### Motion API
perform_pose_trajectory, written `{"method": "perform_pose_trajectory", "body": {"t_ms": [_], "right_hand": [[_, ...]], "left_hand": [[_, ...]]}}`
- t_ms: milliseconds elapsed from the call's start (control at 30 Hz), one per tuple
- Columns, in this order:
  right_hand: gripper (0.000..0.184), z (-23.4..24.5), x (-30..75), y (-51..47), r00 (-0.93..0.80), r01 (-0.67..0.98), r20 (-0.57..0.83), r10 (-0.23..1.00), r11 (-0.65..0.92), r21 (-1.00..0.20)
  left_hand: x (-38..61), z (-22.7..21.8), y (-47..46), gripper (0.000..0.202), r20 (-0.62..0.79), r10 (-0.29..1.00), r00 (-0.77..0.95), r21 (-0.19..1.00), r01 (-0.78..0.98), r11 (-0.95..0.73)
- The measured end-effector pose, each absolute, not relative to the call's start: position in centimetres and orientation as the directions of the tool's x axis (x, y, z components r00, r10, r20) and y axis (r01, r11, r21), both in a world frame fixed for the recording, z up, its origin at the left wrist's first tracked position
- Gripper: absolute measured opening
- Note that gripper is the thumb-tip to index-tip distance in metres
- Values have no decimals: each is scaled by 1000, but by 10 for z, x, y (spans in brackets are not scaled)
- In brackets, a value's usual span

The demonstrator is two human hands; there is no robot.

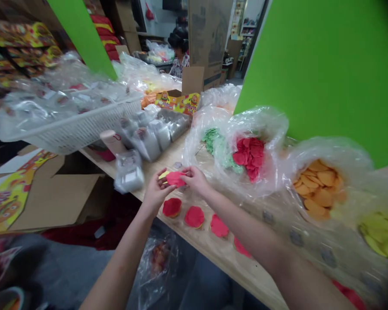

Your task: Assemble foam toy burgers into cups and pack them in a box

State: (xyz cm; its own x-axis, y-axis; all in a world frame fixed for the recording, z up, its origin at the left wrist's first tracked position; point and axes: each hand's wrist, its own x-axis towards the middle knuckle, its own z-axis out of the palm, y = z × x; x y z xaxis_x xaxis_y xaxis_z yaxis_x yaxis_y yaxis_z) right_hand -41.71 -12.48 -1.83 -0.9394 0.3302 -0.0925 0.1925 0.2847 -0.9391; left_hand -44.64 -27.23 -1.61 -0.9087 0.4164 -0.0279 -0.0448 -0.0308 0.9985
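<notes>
Between my two hands is a thin red wavy-edged disc [176,179], held up over the table near its front edge. My left hand [155,188] grips its left side, and a yellow piece [164,174] shows by those fingers. At the disc's right edge, my right hand [195,180] pinches with thumb and fingers. Below lies a row of stacks topped with red discs, including one red-topped stack [172,207] closest to my left hand and another red-topped stack [194,216] beside it. Yellow or orange edges peek out under some of them.
Clear plastic bags hold red discs [250,155], green pieces [213,142], orange discs [321,187] and yellow discs [380,234]. Packed clear packages [129,172] stand left, near a white basket [80,129]. An open cardboard box [54,198] sits below. Farther back is a person [180,62].
</notes>
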Motion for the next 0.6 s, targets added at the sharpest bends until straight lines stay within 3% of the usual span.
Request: {"method": "perform_pose_trajectory", "body": {"t_ms": [67,167,400,500,600], "right_hand": [[18,-27,-442,-142,-943,176,-50,328,367,-914],[18,-37,-467,-160,-952,149,19,305,517,-843],[20,-39,-458,-155,-972,22,171,162,784,-621],[29,-37,-443,-148,-974,-61,222,34,911,-409],[34,-40,-434,-146,-983,-108,166,-73,972,-208]], "left_hand": [[-471,-24,-282,62,70,368,-927,979,135,152],[-498,-36,-290,46,166,363,-917,860,314,401],[-491,-50,-301,43,315,403,-859,673,502,544],[-483,-55,-305,53,308,506,-805,539,586,605],[-483,-60,-304,57,257,627,-736,331,676,658]]}}
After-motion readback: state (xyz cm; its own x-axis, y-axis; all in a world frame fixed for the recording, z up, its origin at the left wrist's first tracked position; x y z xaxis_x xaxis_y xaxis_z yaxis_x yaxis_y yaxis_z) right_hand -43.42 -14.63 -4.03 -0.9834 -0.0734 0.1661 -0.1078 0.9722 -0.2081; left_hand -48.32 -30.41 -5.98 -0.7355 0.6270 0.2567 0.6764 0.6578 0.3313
